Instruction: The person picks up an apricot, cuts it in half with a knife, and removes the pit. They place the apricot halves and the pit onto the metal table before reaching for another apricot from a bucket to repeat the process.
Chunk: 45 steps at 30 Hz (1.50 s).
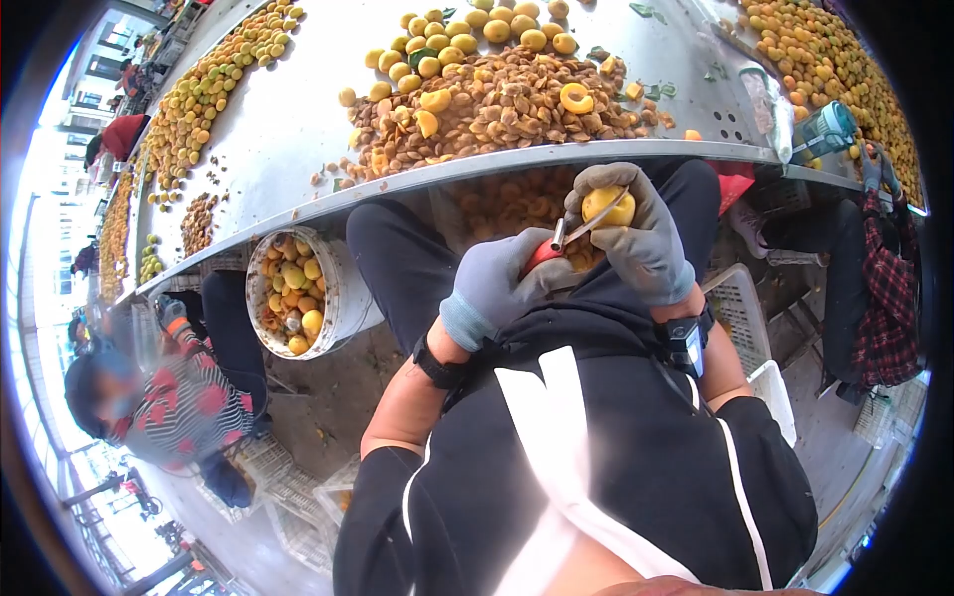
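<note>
My left hand (497,283), in a grey glove, is closed around the red handle of a small knife (544,255) with a metal collar. Its thin blade reaches up to a yellow apricot (609,206) and touches its lower side. That apricot sits between the thumb and fingers of my gloved right hand (646,243). Both hands are close together above my lap. Below them, between my knees, lie many apricot halves (512,204), partly hidden by my hands and the table edge.
A metal table (298,129) spans the front, bearing a heap of apricot pits (477,109) and whole apricots (462,43). Left of my knee stands a white bucket (348,298) of apricots. A plastic crate (737,308) is at right. Co-workers sit on both sides.
</note>
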Each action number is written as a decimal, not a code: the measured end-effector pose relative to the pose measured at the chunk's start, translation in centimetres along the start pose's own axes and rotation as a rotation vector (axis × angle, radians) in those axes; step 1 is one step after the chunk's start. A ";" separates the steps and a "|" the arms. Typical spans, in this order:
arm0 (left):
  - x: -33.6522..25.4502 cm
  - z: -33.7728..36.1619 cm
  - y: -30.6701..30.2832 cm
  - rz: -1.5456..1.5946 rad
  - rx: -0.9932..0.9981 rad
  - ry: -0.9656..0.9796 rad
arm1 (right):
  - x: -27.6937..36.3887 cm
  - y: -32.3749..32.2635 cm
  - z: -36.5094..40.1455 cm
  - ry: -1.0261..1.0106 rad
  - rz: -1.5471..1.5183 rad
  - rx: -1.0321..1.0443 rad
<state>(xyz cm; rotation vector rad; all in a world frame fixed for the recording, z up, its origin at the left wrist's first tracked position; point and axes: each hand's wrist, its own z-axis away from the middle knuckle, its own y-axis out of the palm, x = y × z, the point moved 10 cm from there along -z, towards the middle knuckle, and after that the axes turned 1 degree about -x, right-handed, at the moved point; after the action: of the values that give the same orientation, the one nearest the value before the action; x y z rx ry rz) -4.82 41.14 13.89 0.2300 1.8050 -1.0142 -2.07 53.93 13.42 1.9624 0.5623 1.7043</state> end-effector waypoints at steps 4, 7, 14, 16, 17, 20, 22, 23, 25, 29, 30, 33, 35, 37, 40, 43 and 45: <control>0.7 0.3 0.9 0.184 0.117 -0.051 | 0.3 0.5 0.1 -0.014 -0.032 0.021; 1.2 0.4 1.6 0.200 0.183 -0.061 | 0.4 0.5 0.1 -0.031 -0.047 0.044; -0.2 -0.2 0.7 0.146 0.019 0.030 | 0.5 0.4 0.3 -0.022 -0.065 0.025; -0.3 -0.2 0.6 -0.024 0.019 0.003 | 0.3 -0.1 0.3 -0.025 -0.050 -0.016; -0.5 -0.2 0.7 -0.024 0.019 0.002 | 0.3 0.1 0.4 -0.025 -0.050 -0.016; -0.4 -0.3 0.7 -0.116 -0.023 -0.035 | 0.1 0.1 0.6 -0.031 -0.120 -0.081; -0.1 -0.3 1.0 -0.212 -0.040 -0.047 | -0.3 -0.4 0.7 -0.034 -0.189 -0.142; 0.1 -0.3 1.2 -0.213 -0.040 -0.049 | -0.5 -0.4 0.7 -0.033 -0.191 -0.142; 0.1 -0.4 1.5 -0.260 -0.060 -0.037 | -0.4 -0.9 0.7 -0.083 -0.206 -0.176; 0.1 -0.4 1.8 -0.264 -0.052 -0.041 | 0.0 -0.8 0.8 -0.090 -0.188 -0.193; 0.0 -0.4 1.8 -0.262 -0.053 -0.037 | 0.1 -0.7 0.8 -0.093 -0.180 -0.184; -0.1 -0.4 1.9 -0.249 -0.053 -0.043 | 0.4 -0.4 0.6 -0.093 -0.144 -0.123; 0.0 -0.6 2.0 -0.240 -0.048 -0.050 | 0.7 -0.1 0.3 -0.095 -0.117 -0.074; 0.3 -1.0 2.3 -0.196 -0.029 -0.073 | 1.3 0.7 -0.2 -0.109 -0.215 -0.001; 1.8 -1.8 2.7 -0.062 0.030 -0.126 | -0.5 -1.8 -0.7 0.005 -0.126 -0.146; 3.3 -1.5 3.4 -0.067 0.070 -0.182 | -2.1 -3.7 0.0 0.083 0.048 -0.171; 3.8 -1.1 3.6 -0.108 0.086 -0.207 | -2.2 -3.8 0.7 0.044 0.151 -0.202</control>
<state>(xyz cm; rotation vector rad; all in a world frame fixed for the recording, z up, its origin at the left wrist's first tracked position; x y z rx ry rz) -5.28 43.09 8.98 0.0764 1.6018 -1.1499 -1.64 55.62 9.34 1.8670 0.2505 1.8213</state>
